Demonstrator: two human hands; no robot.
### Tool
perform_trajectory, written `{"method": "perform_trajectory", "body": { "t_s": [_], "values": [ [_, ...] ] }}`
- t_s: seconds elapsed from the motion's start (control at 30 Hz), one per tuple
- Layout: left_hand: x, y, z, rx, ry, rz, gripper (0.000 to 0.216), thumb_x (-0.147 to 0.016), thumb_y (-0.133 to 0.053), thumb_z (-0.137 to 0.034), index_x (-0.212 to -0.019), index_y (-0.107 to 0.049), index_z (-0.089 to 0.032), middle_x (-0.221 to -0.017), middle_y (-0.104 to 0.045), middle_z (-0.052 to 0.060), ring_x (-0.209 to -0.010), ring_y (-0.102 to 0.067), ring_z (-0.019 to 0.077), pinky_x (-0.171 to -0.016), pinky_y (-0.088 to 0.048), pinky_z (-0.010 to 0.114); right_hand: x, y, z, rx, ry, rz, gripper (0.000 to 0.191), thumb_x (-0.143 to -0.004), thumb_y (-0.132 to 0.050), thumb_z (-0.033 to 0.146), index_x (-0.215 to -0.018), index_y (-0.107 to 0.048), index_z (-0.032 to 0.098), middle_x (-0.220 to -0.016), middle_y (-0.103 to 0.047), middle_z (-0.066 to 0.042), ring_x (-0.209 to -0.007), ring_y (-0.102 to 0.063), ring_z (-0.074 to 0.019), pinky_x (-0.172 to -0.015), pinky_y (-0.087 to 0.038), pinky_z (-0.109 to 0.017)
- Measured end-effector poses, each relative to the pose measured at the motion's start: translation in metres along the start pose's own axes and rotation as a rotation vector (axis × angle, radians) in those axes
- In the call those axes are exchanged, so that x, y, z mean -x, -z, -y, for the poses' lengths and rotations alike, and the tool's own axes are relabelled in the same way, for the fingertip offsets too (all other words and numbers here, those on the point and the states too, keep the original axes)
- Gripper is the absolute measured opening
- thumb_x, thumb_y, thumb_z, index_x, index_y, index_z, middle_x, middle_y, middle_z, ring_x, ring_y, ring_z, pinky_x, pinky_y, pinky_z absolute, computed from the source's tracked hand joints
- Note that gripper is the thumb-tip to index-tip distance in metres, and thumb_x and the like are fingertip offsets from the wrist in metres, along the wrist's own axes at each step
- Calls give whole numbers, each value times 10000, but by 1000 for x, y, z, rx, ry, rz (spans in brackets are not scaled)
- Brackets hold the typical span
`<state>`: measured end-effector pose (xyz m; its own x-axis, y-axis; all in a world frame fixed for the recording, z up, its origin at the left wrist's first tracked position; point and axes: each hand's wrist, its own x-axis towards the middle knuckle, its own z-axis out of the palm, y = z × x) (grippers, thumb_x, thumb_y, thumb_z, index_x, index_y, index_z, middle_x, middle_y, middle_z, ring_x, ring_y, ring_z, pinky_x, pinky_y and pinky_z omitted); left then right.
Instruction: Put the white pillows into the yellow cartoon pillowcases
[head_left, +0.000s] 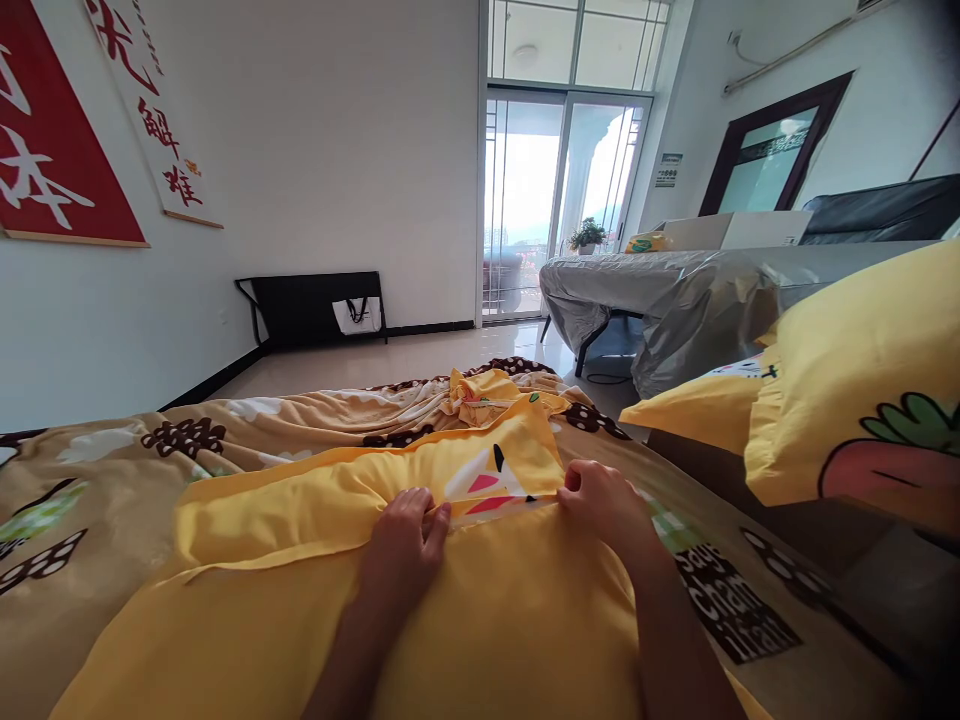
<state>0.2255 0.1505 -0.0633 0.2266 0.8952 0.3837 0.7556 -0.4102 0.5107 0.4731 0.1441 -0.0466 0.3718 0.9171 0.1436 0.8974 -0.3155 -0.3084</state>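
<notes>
A yellow pillowcase [480,610] with a pillow in it lies across a tan printed blanket [112,480] in front of me. My left hand [405,545] is closed, pinching the open hem of the pillowcase near the middle. My right hand [604,500] is closed too, gripping the same hem a little further right, next to a pink and white cartoon print [487,485]. The far part of the yellow cloth [337,495] is folded back in a ridge beyond my hands.
Two more yellow pillows [862,390] are stacked at the right. Beyond the bed stand a table under a grey cover [675,290], a black folded table [315,305] against the wall, and glass balcony doors [562,190]. Red banners [45,150] hang at left.
</notes>
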Motion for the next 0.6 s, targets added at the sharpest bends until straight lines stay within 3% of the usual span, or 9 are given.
{"method": "perform_trajectory", "body": {
  "t_s": [0.27, 0.43, 0.6],
  "values": [
    [0, 0, 0, -4, -2, 10, 255, -897, -388, -338, -674, -420, -220, -744, -584, 53, -734, -552, 211, -665, -388, 310, -7, -13, -5, 57, 32, 156, 111, -754, -546, 278, -753, -628, 203, -881, -681, -58, -827, -610, -195, -558, -294, -254],
    [0, 0, 0, -20, -15, 1, 245, -894, -406, -333, -684, -451, -215, -747, -598, 57, -738, -566, 213, -665, -399, 308, -9, -22, -5, 97, 55, 190, 163, -789, -517, 285, -783, -647, 186, -944, -680, -96, -863, -627, -210, -588, -331, -249],
    [0, 0, 1, -17, -15, -4, 233, -895, -413, -322, -705, -483, -207, -770, -615, 64, -750, -575, 213, -675, -408, 309, -4, -16, 1, 120, 75, 179, 172, -789, -494, 239, -805, -660, 198, -930, -678, -90, -863, -624, -207, -564, -300, -246]
  ]
}}
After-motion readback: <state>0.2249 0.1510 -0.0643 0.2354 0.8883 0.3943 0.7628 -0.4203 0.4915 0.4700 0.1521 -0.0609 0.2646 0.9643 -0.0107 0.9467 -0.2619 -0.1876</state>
